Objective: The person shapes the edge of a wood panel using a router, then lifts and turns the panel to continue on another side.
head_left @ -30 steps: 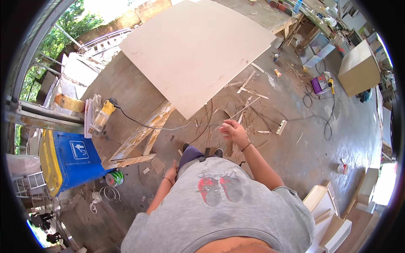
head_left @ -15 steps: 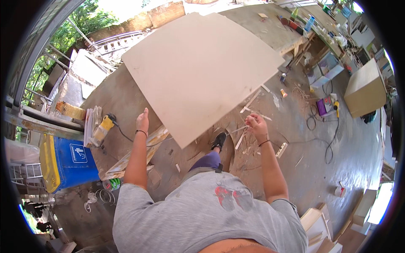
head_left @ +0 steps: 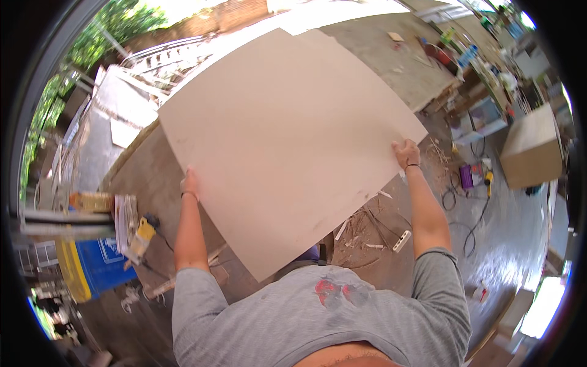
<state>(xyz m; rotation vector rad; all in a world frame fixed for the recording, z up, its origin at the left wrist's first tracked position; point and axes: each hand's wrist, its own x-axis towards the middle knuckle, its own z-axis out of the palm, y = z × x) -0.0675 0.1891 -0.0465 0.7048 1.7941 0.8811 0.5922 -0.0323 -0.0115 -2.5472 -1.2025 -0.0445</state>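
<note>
A large, flat beige board (head_left: 287,134) spans the middle of the head view, one corner pointing toward my body. My left hand (head_left: 190,183) is closed on its left edge, with the fingers partly hidden. On the right edge, close to the right corner, my right hand (head_left: 406,153) grips the board, the fingers curled over its top face. The board covers my legs and much of the floor beneath it.
At left are a blue and yellow bin (head_left: 101,263) and a yellow power tool (head_left: 142,235). A white power strip (head_left: 402,241) lies among wood scraps. Cables, a purple box (head_left: 469,175) and a large tan box (head_left: 532,150) stand at right.
Both hands, empty and apart from the board before, now hold its left and right edges. The board has come nearer to my body, covering my foot.
</note>
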